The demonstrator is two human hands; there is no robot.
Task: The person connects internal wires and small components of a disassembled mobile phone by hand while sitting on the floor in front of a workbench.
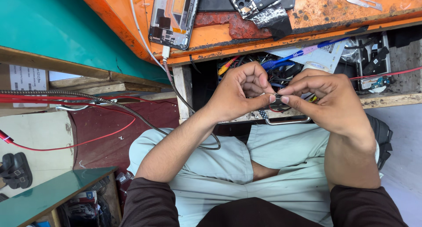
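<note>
My left hand (239, 93) and my right hand (325, 97) meet over my lap, below the bench edge. Together they pinch a small dark part (278, 103) between thumbs and fingertips; most of it is hidden by my fingers. Behind my hands an open drawer (395, 99) holds tangled coloured wires (272, 66), a blue pen and small parts. On the orange bench top (316, 11) lie an opened phone (173, 16) with its insides showing, and a dark phone frame (255, 0) with black film.
A braided cable (176, 90) runs from the opened phone down past my left forearm. Red wires (66, 145) cross the left side. A metal blade (360, 0) lies on the bench at the right. Sandals (16, 170) sit on the floor at far left.
</note>
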